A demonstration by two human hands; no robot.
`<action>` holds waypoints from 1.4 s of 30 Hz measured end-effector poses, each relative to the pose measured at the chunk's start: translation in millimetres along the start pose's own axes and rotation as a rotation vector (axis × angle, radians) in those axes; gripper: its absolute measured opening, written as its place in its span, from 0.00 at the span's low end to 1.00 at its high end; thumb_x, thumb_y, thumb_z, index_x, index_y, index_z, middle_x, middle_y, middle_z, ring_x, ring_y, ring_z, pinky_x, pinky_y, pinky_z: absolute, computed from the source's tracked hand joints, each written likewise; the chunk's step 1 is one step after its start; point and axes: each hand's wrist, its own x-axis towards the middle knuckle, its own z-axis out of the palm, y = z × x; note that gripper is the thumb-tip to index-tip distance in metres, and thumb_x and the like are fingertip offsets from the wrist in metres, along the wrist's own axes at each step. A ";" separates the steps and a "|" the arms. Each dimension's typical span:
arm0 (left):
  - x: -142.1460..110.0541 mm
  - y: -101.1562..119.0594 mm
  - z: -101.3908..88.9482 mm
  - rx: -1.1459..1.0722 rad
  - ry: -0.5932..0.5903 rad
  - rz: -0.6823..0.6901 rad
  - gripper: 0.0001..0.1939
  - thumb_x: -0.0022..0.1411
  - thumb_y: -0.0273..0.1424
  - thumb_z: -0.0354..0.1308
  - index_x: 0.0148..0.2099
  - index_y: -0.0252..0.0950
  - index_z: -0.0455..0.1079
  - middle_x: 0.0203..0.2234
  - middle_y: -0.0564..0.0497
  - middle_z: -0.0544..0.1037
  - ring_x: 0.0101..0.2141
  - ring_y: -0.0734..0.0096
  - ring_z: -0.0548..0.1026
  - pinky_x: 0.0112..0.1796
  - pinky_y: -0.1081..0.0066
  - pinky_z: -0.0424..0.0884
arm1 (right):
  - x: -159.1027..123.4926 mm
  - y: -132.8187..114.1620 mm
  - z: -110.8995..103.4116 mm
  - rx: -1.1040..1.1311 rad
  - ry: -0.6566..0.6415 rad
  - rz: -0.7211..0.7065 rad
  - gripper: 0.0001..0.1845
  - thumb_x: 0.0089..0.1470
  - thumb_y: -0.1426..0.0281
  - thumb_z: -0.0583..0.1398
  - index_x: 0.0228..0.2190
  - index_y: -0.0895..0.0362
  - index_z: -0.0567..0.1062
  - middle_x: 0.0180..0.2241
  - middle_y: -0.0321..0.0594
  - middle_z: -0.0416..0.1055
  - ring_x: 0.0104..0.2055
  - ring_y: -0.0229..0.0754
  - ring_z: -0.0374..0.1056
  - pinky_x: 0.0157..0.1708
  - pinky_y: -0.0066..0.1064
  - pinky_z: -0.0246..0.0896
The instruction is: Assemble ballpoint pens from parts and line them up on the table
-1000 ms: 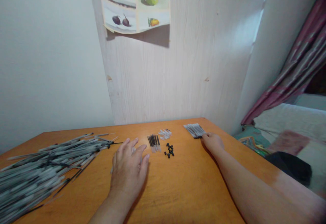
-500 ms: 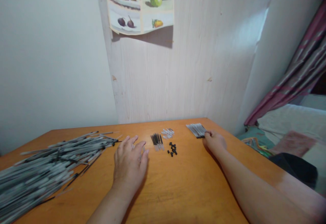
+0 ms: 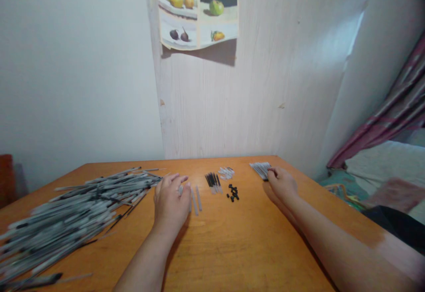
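My left hand (image 3: pixel 171 201) is held low over the table, palm down, its fingers apart. Slim translucent tubes (image 3: pixel 198 198) lie beside its thumb, and the hand partly covers others. On the far right, my right hand (image 3: pixel 282 183) has thumb and forefinger pinched together at the edge of a neat row of pale, pen-like sticks with dark ends (image 3: pixel 260 170); what is in the pinch is too small to make out. Between the hands are a small group of dark-and-clear pen tips (image 3: pixel 212 182), some short clear caps (image 3: pixel 226 173) and several small black plugs (image 3: pixel 233 192).
A large loose heap of grey and black pen-like sticks (image 3: pixel 83 212) spreads over the left side of the orange wooden table (image 3: pixel 212 252). Behind stands a wall with a fruit picture sheet (image 3: pixel 199 15). A bed (image 3: pixel 392 163) and a curtain (image 3: pixel 372 128) are on the right.
The view has swung left, so everything sits further right. My left hand has moved left off some translucent tubes, which now show. My right hand remains by the row of sticks, lifted slightly.
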 end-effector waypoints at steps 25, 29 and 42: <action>10.5 -2.1 -2.0 -0.751 0.092 -0.610 0.17 0.53 0.38 0.60 0.42 0.34 0.76 0.42 0.45 0.81 0.45 0.61 0.76 0.52 0.61 0.66 | -115.2 -182.5 9.2 0.028 -0.553 -0.296 0.09 0.54 0.64 0.57 0.29 0.55 0.75 0.29 0.40 0.75 0.31 0.42 0.67 0.27 0.30 0.45; 10.7 0.5 -4.5 -0.783 0.100 -0.624 0.17 0.53 0.38 0.60 0.43 0.33 0.76 0.42 0.44 0.80 0.46 0.61 0.76 0.52 0.62 0.66 | -116.4 -192.0 18.2 -0.025 -0.558 -0.297 0.11 0.54 0.63 0.56 0.31 0.54 0.76 0.32 0.43 0.76 0.34 0.45 0.69 0.29 0.30 0.50; 9.5 2.5 -3.0 -0.800 0.077 -0.625 0.16 0.54 0.38 0.60 0.42 0.34 0.76 0.41 0.45 0.81 0.44 0.62 0.77 0.50 0.63 0.67 | -109.3 -203.7 28.1 -0.099 -0.597 -0.235 0.14 0.54 0.61 0.55 0.34 0.55 0.75 0.37 0.48 0.77 0.39 0.53 0.73 0.36 0.38 0.62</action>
